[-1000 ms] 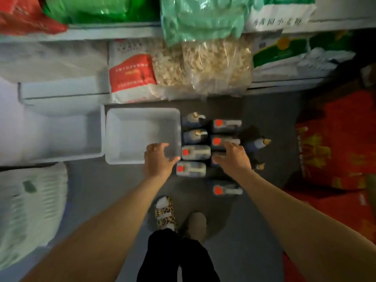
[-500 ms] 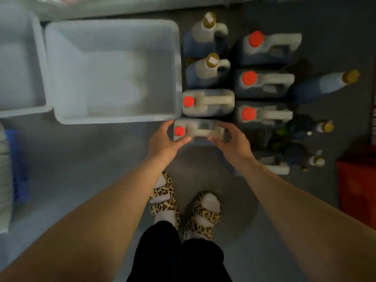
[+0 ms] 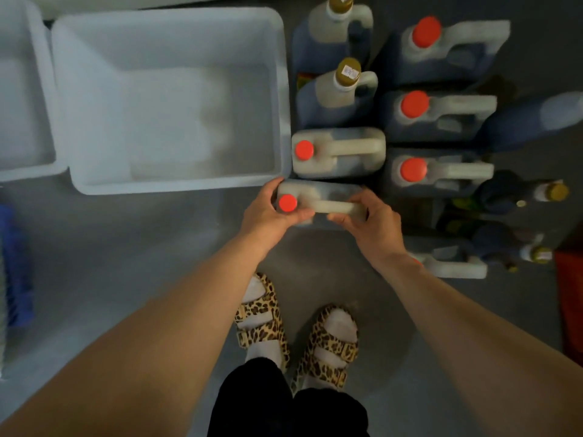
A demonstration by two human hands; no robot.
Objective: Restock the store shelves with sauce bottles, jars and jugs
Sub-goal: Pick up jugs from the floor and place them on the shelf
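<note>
Several dark sauce jugs stand on the grey floor. The nearest red-capped jug [image 3: 325, 197] sits between both hands. My left hand [image 3: 268, 216] grips its neck end around the red cap. My right hand [image 3: 369, 222] curls round its pale handle. Behind it stands another red-capped jug [image 3: 340, 152], then two jugs with gold caps [image 3: 340, 86]. A second row of red-capped jugs [image 3: 441, 111] runs along to the right, with dark bottles [image 3: 517, 197] beyond. One more jug [image 3: 451, 260] stands behind my right wrist.
A large white plastic bin [image 3: 284, 89] stands just left of the jugs, with a second white bin [image 3: 41, 89] beside it. My feet in leopard-print sandals [image 3: 296, 326] stand just below the jugs. Something red [image 3: 568, 294] lies at the right edge.
The view dropped from the shelves to the floor as I bent down. Both hands went from hovering over the jugs to closing on the nearest red-capped jug's cap and handle.
</note>
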